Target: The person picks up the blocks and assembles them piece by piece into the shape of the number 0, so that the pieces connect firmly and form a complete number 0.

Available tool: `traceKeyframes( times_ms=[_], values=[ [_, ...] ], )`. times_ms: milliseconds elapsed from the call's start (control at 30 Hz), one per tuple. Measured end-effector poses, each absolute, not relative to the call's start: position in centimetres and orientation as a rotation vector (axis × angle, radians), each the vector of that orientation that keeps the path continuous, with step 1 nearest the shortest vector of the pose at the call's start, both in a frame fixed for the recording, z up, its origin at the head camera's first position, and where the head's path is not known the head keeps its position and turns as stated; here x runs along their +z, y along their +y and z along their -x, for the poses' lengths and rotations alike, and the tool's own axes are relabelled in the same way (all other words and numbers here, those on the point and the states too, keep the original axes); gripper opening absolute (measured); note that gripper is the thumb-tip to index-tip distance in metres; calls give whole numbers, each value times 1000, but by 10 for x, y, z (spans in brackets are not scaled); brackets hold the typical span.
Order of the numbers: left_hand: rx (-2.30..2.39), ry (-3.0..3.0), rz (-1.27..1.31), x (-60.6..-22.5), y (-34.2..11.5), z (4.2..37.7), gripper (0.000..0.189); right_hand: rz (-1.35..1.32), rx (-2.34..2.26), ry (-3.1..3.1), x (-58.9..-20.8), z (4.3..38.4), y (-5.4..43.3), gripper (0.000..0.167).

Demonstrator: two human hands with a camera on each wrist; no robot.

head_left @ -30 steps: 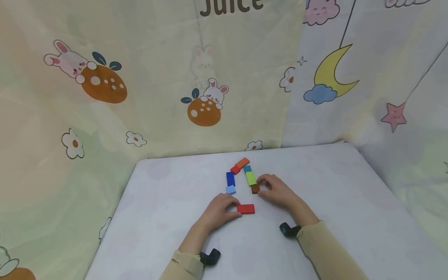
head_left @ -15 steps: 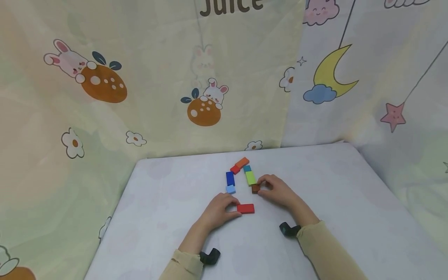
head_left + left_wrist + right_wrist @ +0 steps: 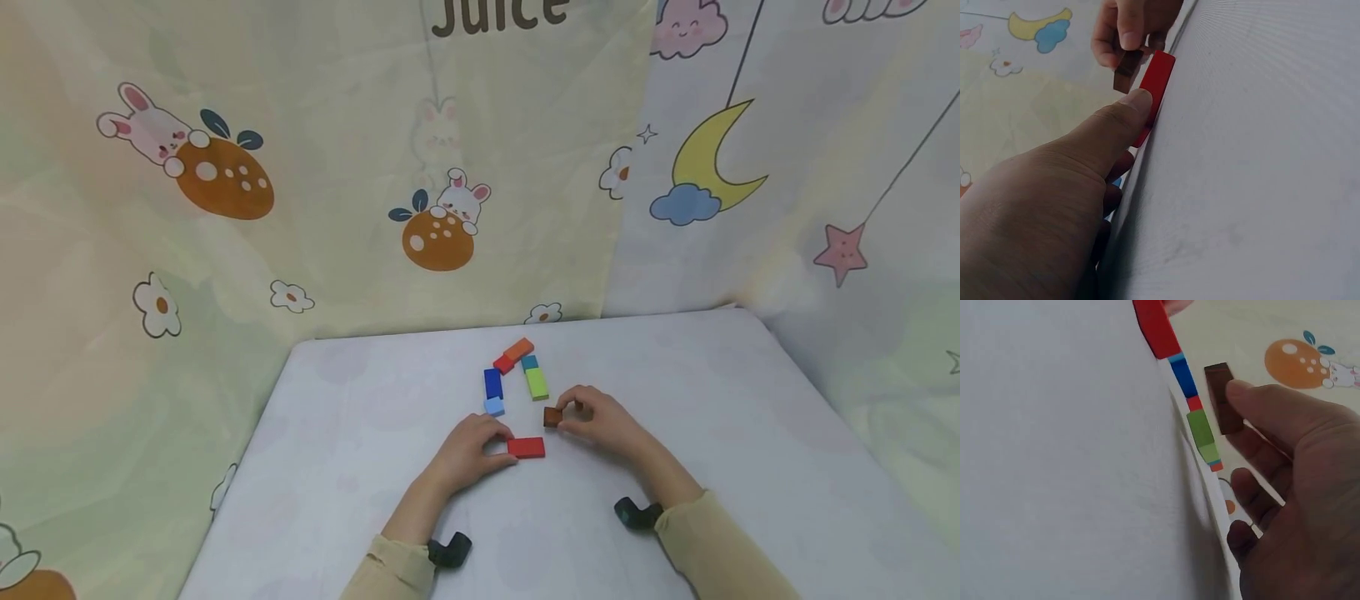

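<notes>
My left hand (image 3: 465, 454) pinches the left end of a red rectangular block (image 3: 528, 448) lying on the white table. Its thumb presses on the near side of that block in the left wrist view. Higher and to the right, my right hand (image 3: 602, 425) pinches a brown block (image 3: 552, 417) between thumb and fingers; the right wrist view shows the brown block (image 3: 1222, 403) raised off the tabletop. Beyond the hands, a lime-green block (image 3: 537, 384) touches a teal one (image 3: 530, 362). A dark blue block (image 3: 492, 383) meets a light blue block (image 3: 494, 407) near my left fingers.
At the far end, an orange block (image 3: 520, 347) adjoins a small red block (image 3: 503, 364). The white-covered table (image 3: 360, 433) ends at a printed curtain (image 3: 337, 208) behind it. Black wrist cameras sit on both wrists.
The brown block has come away from the lime-green block's near end, carried toward me by my right hand. My left hand and the red block have stayed in place.
</notes>
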State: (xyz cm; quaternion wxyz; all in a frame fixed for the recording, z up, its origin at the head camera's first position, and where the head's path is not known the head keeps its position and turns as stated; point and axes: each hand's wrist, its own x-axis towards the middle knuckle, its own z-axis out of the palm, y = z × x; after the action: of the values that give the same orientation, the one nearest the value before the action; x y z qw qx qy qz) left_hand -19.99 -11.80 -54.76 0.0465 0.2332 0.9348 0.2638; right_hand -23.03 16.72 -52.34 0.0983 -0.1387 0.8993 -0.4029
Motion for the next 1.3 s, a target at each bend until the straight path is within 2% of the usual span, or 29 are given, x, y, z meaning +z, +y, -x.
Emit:
traceKeyframes(
  times_ms=[267,867,1300],
  values=[
    [805,2850,-716,-547,-118,200,43,446,-1157,2688,-535,224,166,27],
    [798,2855,-732,-549,-119,202,43,632,-1036,2761,-539,223,165,31],
    [798,2858,-729,-546,-118,200,42,673,-1018,2772,-541,223,165,35]
  ],
)
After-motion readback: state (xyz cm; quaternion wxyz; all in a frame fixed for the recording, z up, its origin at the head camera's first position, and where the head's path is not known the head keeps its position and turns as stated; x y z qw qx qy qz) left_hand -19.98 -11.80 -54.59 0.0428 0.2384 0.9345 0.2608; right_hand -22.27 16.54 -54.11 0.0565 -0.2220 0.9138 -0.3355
